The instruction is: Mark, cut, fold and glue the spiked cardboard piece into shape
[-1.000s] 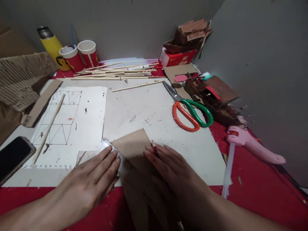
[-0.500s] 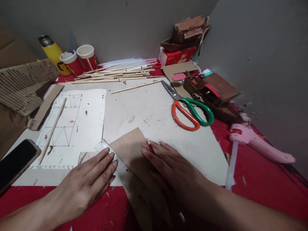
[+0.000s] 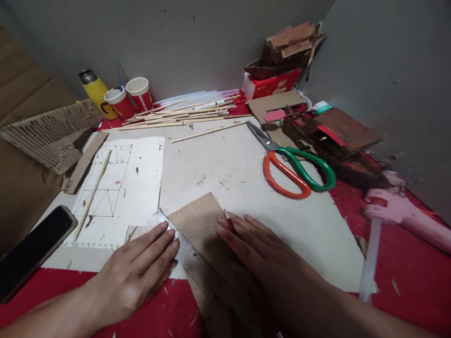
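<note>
A clear ruler (image 3: 186,245) lies along a brown cardboard piece (image 3: 197,215) that bears short light marks near its far edge. My left hand (image 3: 141,265) rests flat on the ruler, fingers stretched out and close together. Between the fingers of my right hand (image 3: 252,244) is a dark pencil (image 3: 229,220), its sharpened tip pointing away from me. That hand lies at the right edge of the cardboard, and its shadow darkens the near part. A paper sheet (image 3: 148,188) with drawn truss-like figures sits to the left, with a thin stick (image 3: 93,195) across it.
Scissors (image 3: 287,171) with orange and green handles lie beyond my right hand. Wooden sticks (image 3: 190,115), paper cups (image 3: 139,89) and a yellow bottle (image 3: 97,94) stand at the back. A phone (image 3: 38,249) is left; a pink glue gun (image 3: 405,206) is right.
The whole scene has shifted rightward and slightly down in view as my head turned. Both hands, the ruler and the cardboard keep about the same places relative to each other.
</note>
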`<state>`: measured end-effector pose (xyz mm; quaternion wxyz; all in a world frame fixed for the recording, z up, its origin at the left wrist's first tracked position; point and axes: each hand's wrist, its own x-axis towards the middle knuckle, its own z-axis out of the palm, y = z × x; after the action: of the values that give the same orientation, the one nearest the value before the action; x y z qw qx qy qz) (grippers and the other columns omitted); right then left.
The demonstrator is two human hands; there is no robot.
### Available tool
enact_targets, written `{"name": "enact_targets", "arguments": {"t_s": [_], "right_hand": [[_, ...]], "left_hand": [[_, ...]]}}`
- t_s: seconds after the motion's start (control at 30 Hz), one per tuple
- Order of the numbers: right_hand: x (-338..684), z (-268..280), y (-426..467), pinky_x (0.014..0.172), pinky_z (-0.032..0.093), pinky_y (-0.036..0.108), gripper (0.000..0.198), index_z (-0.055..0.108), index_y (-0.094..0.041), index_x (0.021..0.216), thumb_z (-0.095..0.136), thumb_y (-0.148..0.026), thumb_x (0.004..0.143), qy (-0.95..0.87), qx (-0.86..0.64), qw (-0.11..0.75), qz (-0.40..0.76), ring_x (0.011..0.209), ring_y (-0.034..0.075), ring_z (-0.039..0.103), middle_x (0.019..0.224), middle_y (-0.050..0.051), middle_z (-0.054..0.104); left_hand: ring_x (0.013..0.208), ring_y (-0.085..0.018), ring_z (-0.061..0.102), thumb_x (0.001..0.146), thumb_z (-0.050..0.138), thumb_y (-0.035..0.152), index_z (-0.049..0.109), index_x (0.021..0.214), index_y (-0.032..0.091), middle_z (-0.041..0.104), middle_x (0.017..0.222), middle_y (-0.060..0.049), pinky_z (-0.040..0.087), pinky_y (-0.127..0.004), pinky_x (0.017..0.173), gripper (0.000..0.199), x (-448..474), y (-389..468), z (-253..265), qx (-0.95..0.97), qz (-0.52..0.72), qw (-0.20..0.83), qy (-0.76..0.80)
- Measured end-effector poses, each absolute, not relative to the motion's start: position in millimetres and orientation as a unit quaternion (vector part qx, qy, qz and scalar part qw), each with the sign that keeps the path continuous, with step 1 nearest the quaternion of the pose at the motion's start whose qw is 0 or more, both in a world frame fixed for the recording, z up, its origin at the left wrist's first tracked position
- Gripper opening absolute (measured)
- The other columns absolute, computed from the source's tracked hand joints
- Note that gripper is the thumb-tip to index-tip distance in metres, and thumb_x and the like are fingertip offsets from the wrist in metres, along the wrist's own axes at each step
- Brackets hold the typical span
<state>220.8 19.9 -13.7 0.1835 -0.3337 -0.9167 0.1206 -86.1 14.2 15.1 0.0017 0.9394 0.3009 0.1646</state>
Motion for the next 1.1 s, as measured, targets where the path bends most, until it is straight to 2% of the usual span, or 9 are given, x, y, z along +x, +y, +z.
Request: {"name": "enact_targets", "arguments": {"t_s": [0.13, 0.23, 0.6, 0.77, 1.1], "right_hand": [[218.5, -11.1, 21.7, 0.112, 0.044, 0.048, 0.071, 0.039, -0.008, 0.150, 0.044, 0.002, 0.080, -0.917, -0.338, 0.181, 0.114, 0.144, 0.025, 0.039, 0.148, 0.018, 0.053], [217.8, -12.2, 22.2, 0.110, 0.046, 0.048, 0.067, 0.044, -0.008, 0.147, 0.044, 0.001, 0.081, -0.919, -0.338, 0.173, 0.108, 0.143, 0.026, 0.042, 0.147, 0.017, 0.054], [219.0, -14.4, 21.6, 0.112, 0.045, 0.047, 0.067, 0.040, -0.009, 0.150, 0.043, -0.001, 0.083, -0.921, -0.336, 0.158, 0.117, 0.143, 0.025, 0.041, 0.149, 0.016, 0.052], [219.5, -13.4, 21.7, 0.112, 0.044, 0.049, 0.071, 0.036, -0.010, 0.152, 0.044, -0.001, 0.083, -0.917, -0.336, 0.168, 0.132, 0.145, 0.025, 0.039, 0.151, 0.015, 0.050], [218.3, -8.9, 21.4, 0.113, 0.044, 0.048, 0.069, 0.037, -0.007, 0.151, 0.044, -0.001, 0.083, -0.917, -0.339, 0.162, 0.137, 0.145, 0.024, 0.038, 0.150, 0.016, 0.051]], "left_hand": [[0.135, -0.033, 0.051, 0.088, 0.068, 0.009, 0.063, 0.128, 0.002, 0.066, 0.131, -0.018, 0.054, -0.042, 0.106, 0.041, -86.4, 13.7, 17.7, 0.939, 0.165, 0.003, 0.300], [0.135, -0.032, 0.051, 0.088, 0.067, 0.008, 0.063, 0.126, 0.001, 0.067, 0.129, -0.018, 0.054, -0.042, 0.106, 0.039, -85.7, 13.9, 20.6, 0.940, 0.162, 0.005, 0.301], [0.136, -0.031, 0.050, 0.090, 0.066, 0.009, 0.062, 0.128, 0.003, 0.067, 0.130, -0.016, 0.054, -0.042, 0.106, 0.039, -86.3, 11.7, 21.6, 0.939, 0.145, -0.006, 0.312], [0.135, -0.031, 0.050, 0.090, 0.067, 0.012, 0.059, 0.134, 0.007, 0.064, 0.136, -0.014, 0.053, -0.043, 0.106, 0.045, -89.1, 13.3, 20.4, 0.942, 0.117, -0.011, 0.313], [0.134, -0.030, 0.052, 0.093, 0.062, 0.014, 0.059, 0.136, 0.013, 0.063, 0.137, -0.011, 0.052, -0.042, 0.106, 0.043, -88.3, 12.7, 25.5, 0.939, 0.080, -0.014, 0.334]]}}
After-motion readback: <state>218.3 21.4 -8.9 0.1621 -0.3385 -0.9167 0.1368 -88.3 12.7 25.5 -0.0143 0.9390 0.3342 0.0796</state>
